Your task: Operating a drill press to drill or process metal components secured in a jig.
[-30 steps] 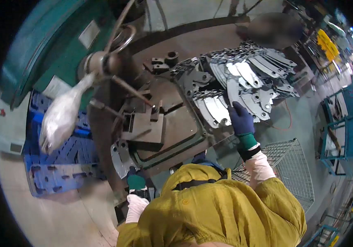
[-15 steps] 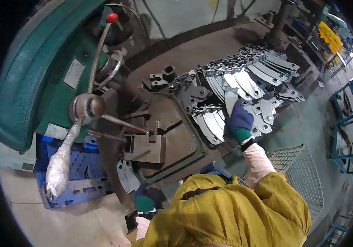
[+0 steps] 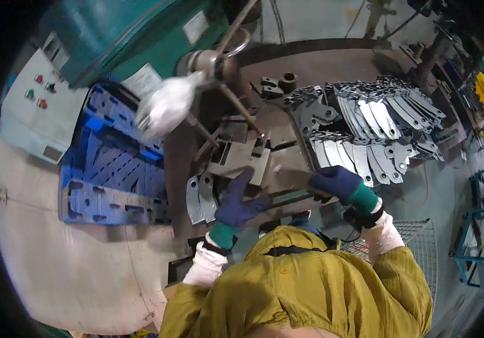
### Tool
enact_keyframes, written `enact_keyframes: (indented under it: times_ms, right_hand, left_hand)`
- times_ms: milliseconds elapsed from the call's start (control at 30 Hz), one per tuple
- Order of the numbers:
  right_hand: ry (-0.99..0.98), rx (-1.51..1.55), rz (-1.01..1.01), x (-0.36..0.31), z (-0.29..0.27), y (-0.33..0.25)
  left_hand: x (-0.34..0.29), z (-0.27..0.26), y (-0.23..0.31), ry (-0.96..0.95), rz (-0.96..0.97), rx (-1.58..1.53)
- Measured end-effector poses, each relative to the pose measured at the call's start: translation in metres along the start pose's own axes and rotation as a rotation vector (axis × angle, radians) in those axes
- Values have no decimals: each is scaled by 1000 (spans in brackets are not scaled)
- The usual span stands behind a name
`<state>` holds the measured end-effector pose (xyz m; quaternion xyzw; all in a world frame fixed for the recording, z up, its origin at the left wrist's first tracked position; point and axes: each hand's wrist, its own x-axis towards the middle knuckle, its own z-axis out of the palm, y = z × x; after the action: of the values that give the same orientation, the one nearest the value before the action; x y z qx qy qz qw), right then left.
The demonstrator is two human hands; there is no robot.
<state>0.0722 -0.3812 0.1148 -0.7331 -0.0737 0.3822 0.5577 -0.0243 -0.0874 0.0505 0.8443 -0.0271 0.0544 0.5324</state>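
My right hand point(image 3: 337, 183), in a dark blue glove with a green cuff, is closed on the end of a flat metal plate point(image 3: 290, 179). The plate juts leftward, darkly lit and slightly blurred, over the near edge of the machine table. My left hand point(image 3: 241, 201), gloved alike, has its fingers apart and holds nothing. It is beside the near side of a steel fixture block point(image 3: 242, 160). Two curved metal plates point(image 3: 201, 197) lie just left of that hand. Right of the fixture are stacks of similar curved plates point(image 3: 360, 160).
A green machine with a lever and a wrapped handle point(image 3: 168, 104) stands over the table's left side. Behind it are a blue plastic pallet point(image 3: 115, 200) and a control box point(image 3: 39, 107). A wire basket point(image 3: 422, 242) is at my right, with a teal rack point(image 3: 481, 225) beyond.
My right hand has left the plate stacks and come back leftward with a plate. My left hand has risen from low beside the table to the fixture. The view has turned left.
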Motion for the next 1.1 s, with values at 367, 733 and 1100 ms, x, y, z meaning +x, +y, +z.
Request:
enact_keyframes:
  times_ms: [367,733,1100]
  right_hand:
    - [-239,-828,-1280,85,61,-38]
    - [-823,933,-371,-2,88,-202]
    - [-775,1155,-340,-19,121,-241]
  left_hand:
    - [-37,-56,-37,-564,-464,-599]
    - [-30,-45,-106,153,-585,-569]
    - [24,-45,-96,325,-787,-556]
